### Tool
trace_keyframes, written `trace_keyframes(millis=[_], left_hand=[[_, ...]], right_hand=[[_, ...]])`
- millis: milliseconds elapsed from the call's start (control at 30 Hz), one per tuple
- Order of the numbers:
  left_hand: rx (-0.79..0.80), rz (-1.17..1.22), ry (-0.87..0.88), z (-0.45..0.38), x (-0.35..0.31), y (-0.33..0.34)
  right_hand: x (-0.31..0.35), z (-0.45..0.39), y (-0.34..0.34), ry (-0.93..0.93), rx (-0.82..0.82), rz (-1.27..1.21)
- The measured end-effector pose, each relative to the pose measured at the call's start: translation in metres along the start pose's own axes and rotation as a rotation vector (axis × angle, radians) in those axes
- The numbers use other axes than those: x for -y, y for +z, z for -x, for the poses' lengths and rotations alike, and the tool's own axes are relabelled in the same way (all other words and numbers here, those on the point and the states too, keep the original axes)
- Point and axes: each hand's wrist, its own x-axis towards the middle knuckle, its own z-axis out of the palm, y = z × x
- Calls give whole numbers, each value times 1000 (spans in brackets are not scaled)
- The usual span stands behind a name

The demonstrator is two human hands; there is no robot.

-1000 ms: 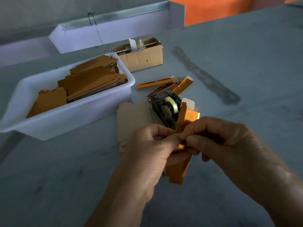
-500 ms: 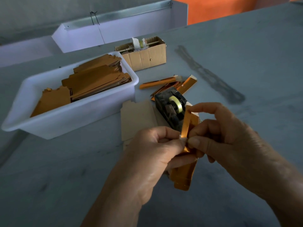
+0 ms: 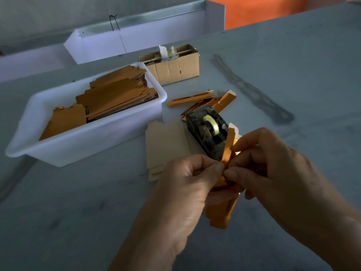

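Note:
Both my hands hold one shiny orange card box blank (image 3: 222,214) upright over the grey table (image 3: 78,222). My left hand (image 3: 187,184) pinches it from the left with thumb and curled fingers. My right hand (image 3: 273,173) pinches it from the right, thumb against the fold, fingers curled over a raised flap. The blank's lower end sticks out below my hands; its middle is hidden by my fingers. Just behind my hands stands a black tape dispenser (image 3: 207,132) with a roll of clear tape.
A white plastic tub (image 3: 82,139) at the left holds stacks of flat orange blanks. A plain flat blank (image 3: 164,141) lies by the dispenser. Several folded orange boxes (image 3: 197,100) lie behind it. A small open cardboard carton (image 3: 175,67) stands further back.
The blank has been turned and folded narrower, with one flap now standing up between my fingers. My right hand's fingers have closed down over that flap again.

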Motion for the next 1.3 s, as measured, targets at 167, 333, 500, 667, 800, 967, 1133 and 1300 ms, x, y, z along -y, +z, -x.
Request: trace_keyframes(millis=[167,333,500,667,800,967,1133,1300], left_hand=[[-48,-5,13,3,2,4],[-118,-51,35,5,8,9],[-207,-186,94,7,11,15],[-183,-194,95,11,9,8],[-188,-136,134,14,6,-4],[-86,-227,171,21,-5,-12],[-156,-434,175,20,-14,-33],[-653,-897,56,-3,-5,-76]], right_hand=[[4,3,-1,16,17,23],[10,4,0,10,-7,205],[10,-2,11,22,-42,301],[14,-3,7,64,-56,288],[20,-5,2,84,-84,463],[19,-13,-1,94,89,68],[22,-31,5,110,237,-238],[14,-95,-1,209,-95,-418]])
